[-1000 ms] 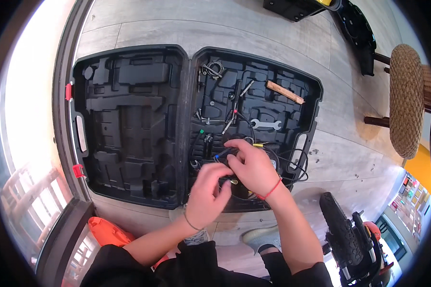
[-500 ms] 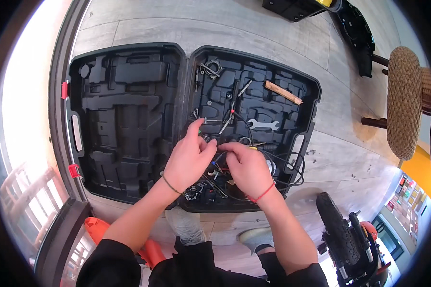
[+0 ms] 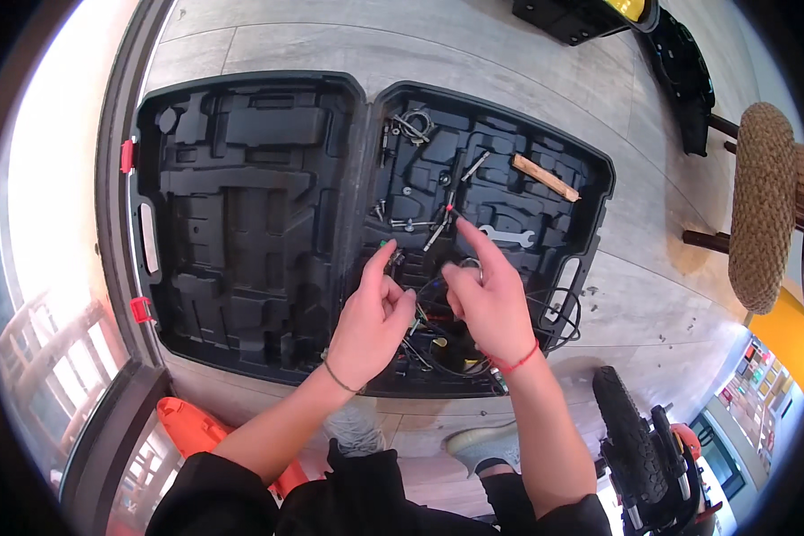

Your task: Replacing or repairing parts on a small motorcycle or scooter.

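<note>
An open black tool case lies on the floor, its lid half (image 3: pixel 232 205) to the left and its tray (image 3: pixel 606 179) to the right. My left hand (image 3: pixel 372 326) hovers over the tray's near left part, index finger stretched toward a small green item (image 3: pixel 384 243). My right hand (image 3: pixel 494 308) is over the tray's middle, its index finger pointing at a dark rod with a red spot (image 3: pixel 449 208). No held thing shows in either hand. An open-end wrench (image 3: pixel 509 237) lies beyond the right index finger. Black cable (image 3: pixel 577 329) loops over the tray's right edge. Several small metal parts lie below.
A wooden stick (image 3: pixel 545 177) and a coiled metal ring (image 3: pixel 415 123) lie in the tray's far part. A woven stool (image 3: pixel 762 205) and black plastic part (image 3: pixel 679 80) stand right. Nearer are a knobby tyre (image 3: pixel 632 429) and an orange plastic piece (image 3: pixel 190 427). A door frame (image 3: pixel 107 205) runs along the left.
My hands have moved apart. The right one has gone up and right, its index finger now extended; the left has shifted slightly down and right. The case has moved slightly right in view.
</note>
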Motion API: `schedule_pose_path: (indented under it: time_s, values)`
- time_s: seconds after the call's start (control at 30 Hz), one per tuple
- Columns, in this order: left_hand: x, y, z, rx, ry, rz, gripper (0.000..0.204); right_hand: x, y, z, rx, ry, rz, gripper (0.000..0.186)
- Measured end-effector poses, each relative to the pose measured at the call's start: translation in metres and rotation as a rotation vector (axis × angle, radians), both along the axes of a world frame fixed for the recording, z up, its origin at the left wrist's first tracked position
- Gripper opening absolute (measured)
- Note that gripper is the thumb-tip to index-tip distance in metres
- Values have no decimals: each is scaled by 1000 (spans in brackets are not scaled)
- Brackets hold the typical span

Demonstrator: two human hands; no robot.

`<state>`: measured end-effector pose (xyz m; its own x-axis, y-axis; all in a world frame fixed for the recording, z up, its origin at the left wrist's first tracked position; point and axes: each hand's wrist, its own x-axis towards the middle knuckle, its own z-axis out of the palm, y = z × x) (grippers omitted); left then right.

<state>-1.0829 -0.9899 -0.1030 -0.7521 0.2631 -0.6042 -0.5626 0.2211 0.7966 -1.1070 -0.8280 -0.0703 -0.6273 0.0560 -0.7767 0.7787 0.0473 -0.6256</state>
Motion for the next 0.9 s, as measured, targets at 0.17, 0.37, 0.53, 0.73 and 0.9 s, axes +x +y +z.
schedule_pose_path:
  time_s: [0.17, 0.37, 0.53, 0.73, 0.9]
  values:
    - [3, 5, 3, -86, 4, -41, 69, -17, -13, -21, 196, 60, 65, 68]
    - [9, 4, 2, -62, 14, -3, 68, -34, -23, -27, 406, 56, 122, 63]
    - [11, 3, 2, -77, 68, -44, 67, -32, -32, -42, 399, 17, 83, 60]
    - [5, -10, 12, -113, 96, -33, 55, -37, -40, -56, 490, 143, -62, 43]
    - [5, -15, 10, -149, 184, -81, 38, -19, -37, -66, 407, 152, -12, 26]
